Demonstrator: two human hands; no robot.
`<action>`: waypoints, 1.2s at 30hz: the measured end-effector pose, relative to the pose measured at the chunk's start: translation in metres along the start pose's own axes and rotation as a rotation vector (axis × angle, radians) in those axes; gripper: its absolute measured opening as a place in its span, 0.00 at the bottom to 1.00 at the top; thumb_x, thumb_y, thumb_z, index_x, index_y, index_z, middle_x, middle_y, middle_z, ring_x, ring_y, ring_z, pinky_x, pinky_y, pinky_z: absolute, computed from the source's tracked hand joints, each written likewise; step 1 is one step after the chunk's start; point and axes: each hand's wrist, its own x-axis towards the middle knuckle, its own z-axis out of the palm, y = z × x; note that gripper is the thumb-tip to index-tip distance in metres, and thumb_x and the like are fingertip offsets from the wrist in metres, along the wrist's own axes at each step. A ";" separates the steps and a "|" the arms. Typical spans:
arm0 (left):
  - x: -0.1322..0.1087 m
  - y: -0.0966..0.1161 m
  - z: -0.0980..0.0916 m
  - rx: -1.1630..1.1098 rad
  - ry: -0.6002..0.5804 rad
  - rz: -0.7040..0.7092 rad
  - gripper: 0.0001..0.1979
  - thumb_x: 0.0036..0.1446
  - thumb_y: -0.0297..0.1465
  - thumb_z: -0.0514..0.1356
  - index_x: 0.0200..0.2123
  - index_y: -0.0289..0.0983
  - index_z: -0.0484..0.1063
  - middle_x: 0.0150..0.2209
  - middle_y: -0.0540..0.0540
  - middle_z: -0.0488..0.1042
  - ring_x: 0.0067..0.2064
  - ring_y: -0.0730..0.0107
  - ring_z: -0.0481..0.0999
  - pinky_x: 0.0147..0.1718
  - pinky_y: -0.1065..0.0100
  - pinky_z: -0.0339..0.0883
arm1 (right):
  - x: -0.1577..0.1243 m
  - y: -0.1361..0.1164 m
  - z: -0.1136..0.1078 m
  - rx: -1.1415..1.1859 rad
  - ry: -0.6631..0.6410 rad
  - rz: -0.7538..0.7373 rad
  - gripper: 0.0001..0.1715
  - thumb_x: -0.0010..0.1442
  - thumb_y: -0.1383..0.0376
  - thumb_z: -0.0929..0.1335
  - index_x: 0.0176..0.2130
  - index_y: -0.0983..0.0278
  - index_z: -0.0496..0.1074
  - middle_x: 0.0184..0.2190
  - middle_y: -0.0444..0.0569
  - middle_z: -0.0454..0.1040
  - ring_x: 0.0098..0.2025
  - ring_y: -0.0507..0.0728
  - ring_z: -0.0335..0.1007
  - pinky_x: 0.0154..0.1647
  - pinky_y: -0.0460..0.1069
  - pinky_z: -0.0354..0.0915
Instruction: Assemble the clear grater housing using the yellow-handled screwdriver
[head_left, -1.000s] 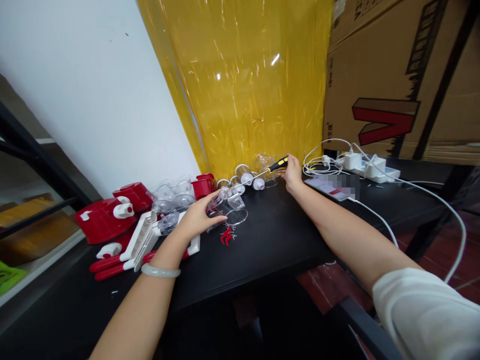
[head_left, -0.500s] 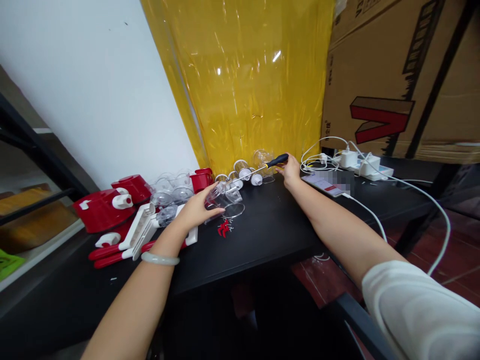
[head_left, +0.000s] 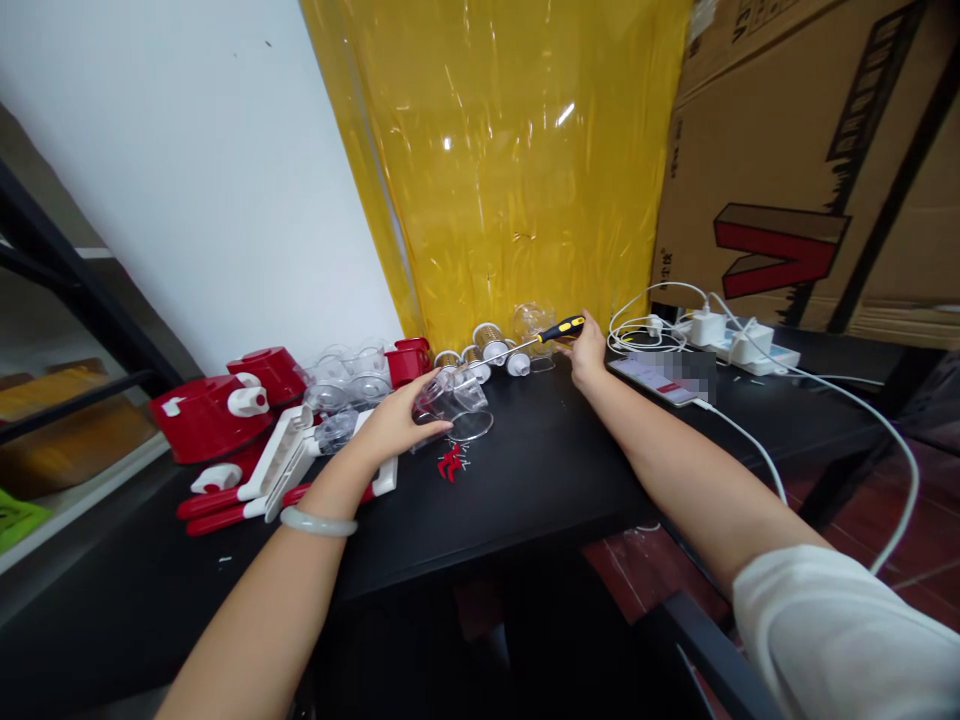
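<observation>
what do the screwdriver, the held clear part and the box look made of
Screwdriver: metal shaft, thin and silvery; its black-and-yellow handle is probably plastic or rubber. Clear part: likely smooth plastic, see-through with bright highlights; glass isn't ruled out. Box: matte cardboard, judging by brown printed panels.

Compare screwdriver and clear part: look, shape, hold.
Look: the screwdriver has a black-and-yellow handle; the clear part is see-through.
Shape: the screwdriver is long and thin-shafted; the clear part is broader, with a rounded edge.
Hold: the right grip has the screwdriver by its handle; the left grip has the clear part.
Shared: both are held.
</observation>
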 end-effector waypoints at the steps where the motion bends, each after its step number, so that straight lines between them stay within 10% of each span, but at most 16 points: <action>1: 0.000 0.000 0.000 0.000 -0.001 0.000 0.47 0.52 0.49 0.69 0.70 0.43 0.56 0.67 0.39 0.67 0.65 0.46 0.70 0.63 0.49 0.63 | 0.000 0.000 0.001 0.017 -0.001 0.013 0.26 0.66 0.54 0.60 0.60 0.56 0.67 0.45 0.49 0.73 0.32 0.50 0.75 0.27 0.46 0.72; 5: 0.000 0.000 0.000 -0.011 0.002 0.016 0.45 0.53 0.48 0.69 0.70 0.43 0.57 0.68 0.39 0.66 0.65 0.47 0.69 0.64 0.48 0.62 | 0.000 0.000 0.003 0.044 0.024 0.078 0.22 0.66 0.61 0.60 0.58 0.57 0.66 0.44 0.47 0.73 0.29 0.48 0.73 0.26 0.44 0.71; 12: 0.000 0.002 0.005 -0.068 0.012 0.029 0.46 0.53 0.47 0.69 0.70 0.41 0.57 0.68 0.37 0.64 0.68 0.47 0.66 0.66 0.49 0.59 | -0.003 0.001 -0.002 -0.058 0.058 -0.025 0.27 0.64 0.45 0.64 0.53 0.60 0.67 0.27 0.40 0.68 0.18 0.47 0.62 0.18 0.42 0.62; 21: -0.002 0.002 0.007 -0.046 0.021 -0.067 0.46 0.51 0.47 0.71 0.67 0.36 0.56 0.67 0.32 0.65 0.66 0.45 0.68 0.64 0.47 0.62 | -0.002 -0.001 0.001 -0.040 0.061 -0.063 0.26 0.64 0.57 0.59 0.59 0.58 0.66 0.42 0.47 0.71 0.32 0.49 0.72 0.27 0.45 0.70; 29: -0.004 0.003 0.005 -0.066 0.019 -0.057 0.43 0.51 0.46 0.71 0.63 0.36 0.58 0.65 0.30 0.67 0.65 0.46 0.69 0.63 0.48 0.63 | -0.008 -0.004 0.003 -0.064 0.031 -0.099 0.25 0.64 0.48 0.64 0.54 0.58 0.64 0.32 0.42 0.68 0.20 0.47 0.59 0.19 0.43 0.62; 36: -0.003 0.000 0.008 -0.090 0.051 -0.061 0.42 0.50 0.46 0.71 0.61 0.35 0.58 0.64 0.30 0.68 0.65 0.45 0.70 0.63 0.48 0.63 | -0.008 -0.008 0.001 0.034 0.076 0.015 0.13 0.68 0.58 0.59 0.48 0.57 0.67 0.37 0.42 0.71 0.29 0.48 0.72 0.26 0.45 0.71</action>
